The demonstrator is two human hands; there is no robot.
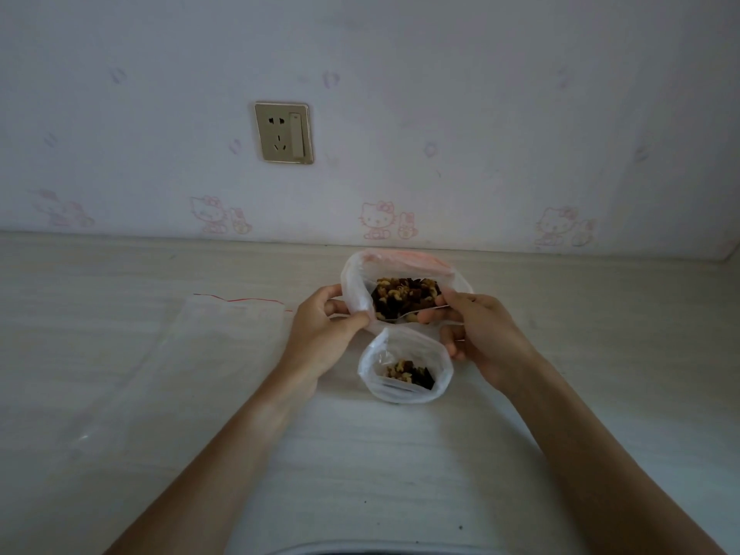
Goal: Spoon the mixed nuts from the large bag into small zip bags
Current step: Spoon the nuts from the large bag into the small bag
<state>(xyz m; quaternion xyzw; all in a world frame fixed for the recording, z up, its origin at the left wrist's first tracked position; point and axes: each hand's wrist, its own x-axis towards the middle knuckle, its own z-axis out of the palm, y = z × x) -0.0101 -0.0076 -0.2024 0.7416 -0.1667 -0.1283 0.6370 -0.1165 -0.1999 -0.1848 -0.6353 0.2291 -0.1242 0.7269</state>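
Observation:
The large bag (354, 280) stands open on the table near the wall, with mixed nuts (404, 298) showing inside. My left hand (322, 324) pinches its left rim. My right hand (478, 334) grips its right front rim. Just in front of it stands a small zip bag (404, 368), open at the top, with a small heap of nuts at its bottom. Neither hand touches the small bag clearly. No spoon is in view.
Empty clear zip bags (224, 330) with a red zip line lie flat on the pale wood-grain table (400, 454) to the left. A wall with a power socket (283, 132) rises right behind the bags. A dark edge shows at the bottom.

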